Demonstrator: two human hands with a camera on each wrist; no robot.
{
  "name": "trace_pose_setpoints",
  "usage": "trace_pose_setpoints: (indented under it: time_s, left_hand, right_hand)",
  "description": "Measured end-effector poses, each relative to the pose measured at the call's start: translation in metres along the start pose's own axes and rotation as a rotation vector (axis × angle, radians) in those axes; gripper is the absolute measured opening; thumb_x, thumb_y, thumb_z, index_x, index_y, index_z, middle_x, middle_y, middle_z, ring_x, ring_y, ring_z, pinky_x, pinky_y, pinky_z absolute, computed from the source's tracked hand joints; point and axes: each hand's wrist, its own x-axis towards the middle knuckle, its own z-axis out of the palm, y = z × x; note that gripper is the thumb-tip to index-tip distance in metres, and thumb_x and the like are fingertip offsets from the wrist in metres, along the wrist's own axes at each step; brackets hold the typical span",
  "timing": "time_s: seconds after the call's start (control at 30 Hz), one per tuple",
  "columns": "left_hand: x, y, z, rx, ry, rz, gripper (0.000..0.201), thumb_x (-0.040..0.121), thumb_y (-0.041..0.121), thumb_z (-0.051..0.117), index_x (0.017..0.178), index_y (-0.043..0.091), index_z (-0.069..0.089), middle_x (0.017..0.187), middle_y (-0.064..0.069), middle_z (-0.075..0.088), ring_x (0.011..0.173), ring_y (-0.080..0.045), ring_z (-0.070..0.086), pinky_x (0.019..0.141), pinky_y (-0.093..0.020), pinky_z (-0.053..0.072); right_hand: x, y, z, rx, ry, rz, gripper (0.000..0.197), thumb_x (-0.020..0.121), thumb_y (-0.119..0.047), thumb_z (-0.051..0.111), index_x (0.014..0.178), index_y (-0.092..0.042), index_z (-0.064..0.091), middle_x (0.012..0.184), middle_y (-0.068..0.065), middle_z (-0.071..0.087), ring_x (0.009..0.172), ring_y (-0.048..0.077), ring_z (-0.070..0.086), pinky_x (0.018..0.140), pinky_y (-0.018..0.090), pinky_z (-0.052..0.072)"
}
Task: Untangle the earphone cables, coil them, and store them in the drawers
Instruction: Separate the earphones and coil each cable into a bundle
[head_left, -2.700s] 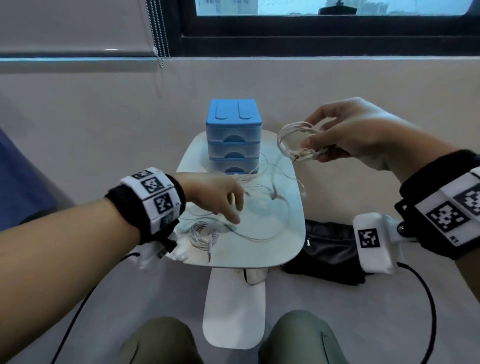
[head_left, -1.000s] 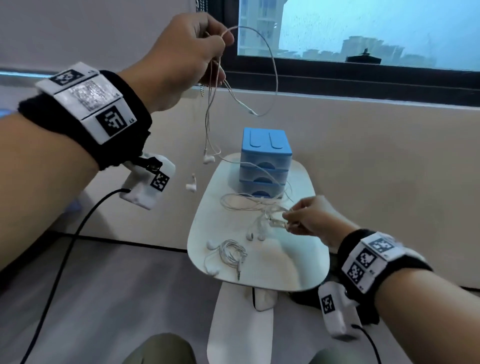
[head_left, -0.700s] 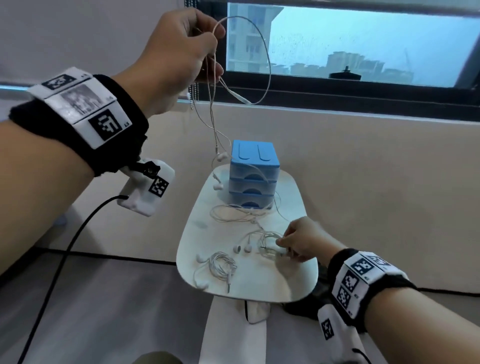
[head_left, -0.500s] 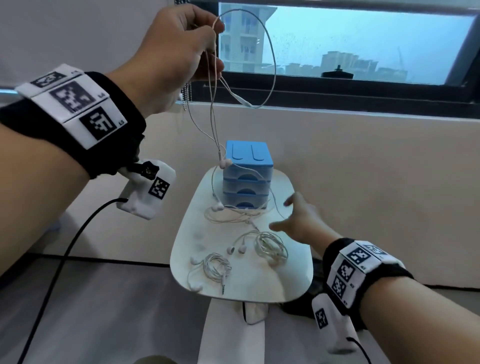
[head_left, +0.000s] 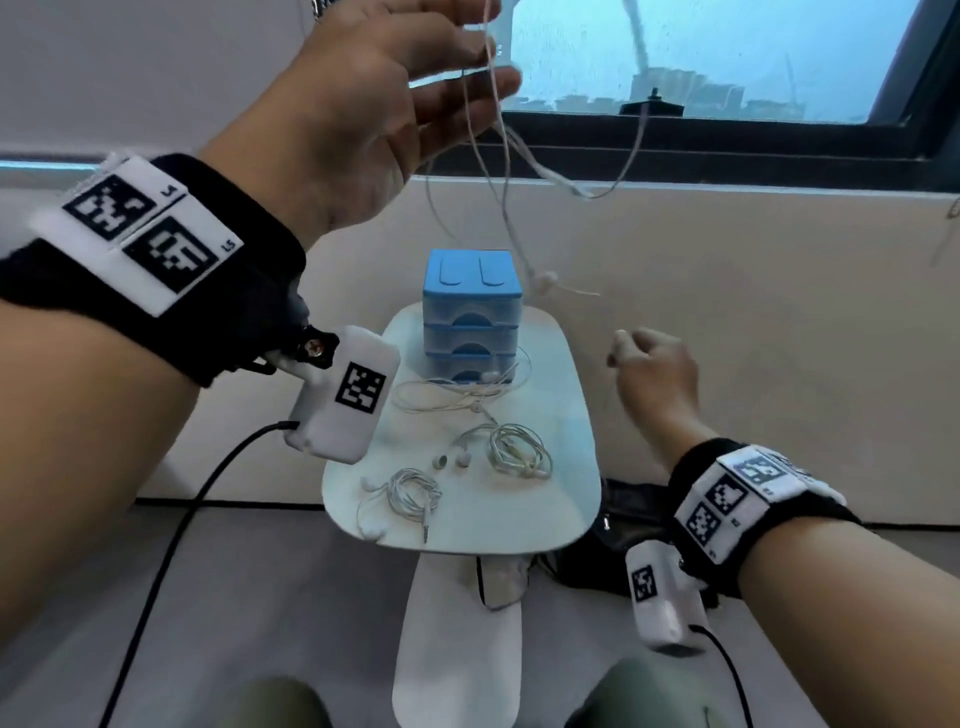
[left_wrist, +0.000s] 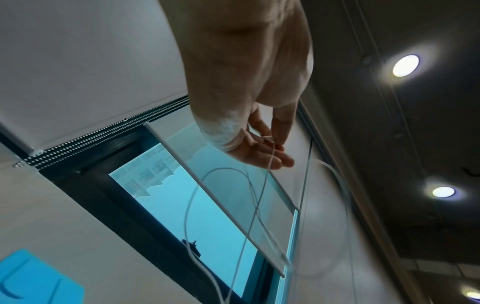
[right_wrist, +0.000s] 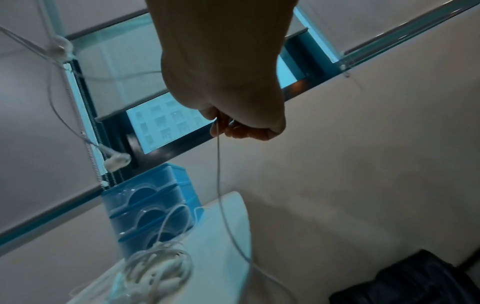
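Observation:
My left hand (head_left: 457, 67) is raised high in front of the window. Its thumb and fingers (left_wrist: 270, 144) pinch a white earphone cable (head_left: 498, 156) whose loops and one earbud (head_left: 545, 281) hang down over the blue three-drawer unit (head_left: 470, 312). My right hand (head_left: 641, 361) is in the air to the right of the drawers. It is curled into a fist (right_wrist: 239, 125) round a strand of that cable (right_wrist: 219, 164). Two coiled earphones (head_left: 519, 452) (head_left: 413, 493) lie on the white table (head_left: 566, 483). More loose cable (head_left: 457, 395) lies in front of the drawers.
All three drawers look closed. A black bag (head_left: 618, 530) lies on the floor to the right of the table's base (head_left: 457, 649). A wall and a window ledge stand close behind the table. My knees show at the bottom edge.
My right hand let go of the coil on the table, rose to the right and closed on a hanging strand. My left hand stays raised, with its fingers more spread.

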Motion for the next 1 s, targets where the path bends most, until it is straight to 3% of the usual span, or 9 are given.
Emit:
trace_pose_setpoints:
  time_s: [0.2,0.3,0.43,0.53,0.6,0.67,0.8,0.9,1.0]
  left_hand:
    - [-0.030,0.010,0.027,-0.107,-0.253,0.030,0.031,0.103,0.006,0.051,0.134,0.003,0.053,0.103,0.005,0.068,0.093,-0.010,0.071,0.082,-0.021,0.053]
    - [-0.046,0.009,0.043,-0.035,-0.342,0.047,0.026,0.106,0.010,0.047,0.130,0.008,0.055,0.104,0.011,0.069,0.083,-0.003,0.068,0.074,-0.016,0.050]
    - [-0.055,0.009,0.057,0.031,-0.374,0.067,0.031,0.105,0.008,0.046,0.132,0.011,0.061,0.102,0.012,0.071,0.076,-0.002,0.065,0.061,-0.013,0.045]
    - [-0.059,0.011,0.058,0.006,-0.379,0.043,0.031,0.105,0.007,0.046,0.126,0.017,0.066,0.102,0.011,0.072,0.077,-0.005,0.067,0.055,-0.013,0.040]
    - [-0.063,0.014,0.057,0.019,-0.381,0.044,0.031,0.105,0.008,0.046,0.127,0.017,0.065,0.104,0.009,0.072,0.081,-0.007,0.069,0.052,-0.013,0.039]
    - [-0.066,0.016,0.056,0.055,-0.397,0.059,0.032,0.106,0.006,0.045,0.129,0.016,0.065,0.107,0.005,0.073,0.082,-0.010,0.071,0.050,-0.014,0.038]
    - [-0.071,0.008,0.056,0.088,-0.402,0.011,0.033,0.105,0.001,0.045,0.127,0.013,0.067,0.109,-0.002,0.074,0.079,-0.016,0.074,0.044,-0.015,0.035]
    - [-0.075,-0.004,0.055,0.145,-0.375,-0.055,0.032,0.105,0.002,0.047,0.126,0.014,0.069,0.111,-0.004,0.075,0.078,-0.018,0.074,0.043,-0.017,0.030]
    - [-0.084,-0.019,0.050,0.160,-0.331,-0.148,0.031,0.105,0.003,0.049,0.123,0.015,0.070,0.111,-0.004,0.076,0.076,-0.017,0.074,0.043,-0.018,0.025]
  right_hand:
    - [-0.025,0.049,-0.030,-0.013,-0.088,0.127,0.034,0.100,-0.028,0.057,0.077,-0.008,0.069,0.073,0.007,0.065,0.070,0.024,0.056,0.061,0.034,0.038]
    - [-0.041,0.076,-0.030,0.002,-0.211,0.159,0.034,0.100,-0.032,0.058,0.076,-0.012,0.070,0.072,0.010,0.066,0.066,0.019,0.056,0.062,0.035,0.047]
    - [-0.061,0.096,-0.031,-0.077,-0.297,0.174,0.034,0.102,-0.027,0.059,0.079,-0.005,0.071,0.065,0.000,0.062,0.061,0.016,0.053,0.056,0.027,0.039]
    - [-0.065,0.122,-0.032,-0.236,-0.392,0.310,0.031,0.094,-0.024,0.064,0.067,-0.010,0.069,0.055,-0.003,0.061,0.063,0.022,0.062,0.066,0.036,0.057]
    - [-0.064,0.128,-0.037,-0.408,-0.485,0.418,0.019,0.082,-0.023,0.060,0.072,-0.011,0.070,0.077,0.007,0.073,0.082,0.033,0.071,0.079,0.041,0.060]
    - [-0.064,0.120,-0.043,-0.482,-0.493,0.439,0.022,0.082,-0.017,0.054,0.090,-0.005,0.070,0.098,0.013,0.072,0.094,0.036,0.069,0.082,0.035,0.056]
    - [-0.058,0.058,-0.056,0.073,-0.336,0.365,0.035,0.090,0.011,0.044,0.093,-0.008,0.073,0.097,0.017,0.071,0.090,0.032,0.066,0.073,0.029,0.048]
    - [-0.066,-0.009,-0.078,0.595,-0.575,0.275,0.032,0.096,-0.018,0.044,0.099,-0.010,0.075,0.115,0.017,0.074,0.101,0.024,0.066,0.091,0.040,0.041]
    - [-0.076,-0.044,-0.093,0.721,-0.903,0.207,0.054,0.095,-0.051,0.046,0.099,-0.006,0.076,0.104,0.020,0.072,0.100,0.032,0.065,0.094,0.045,0.042]
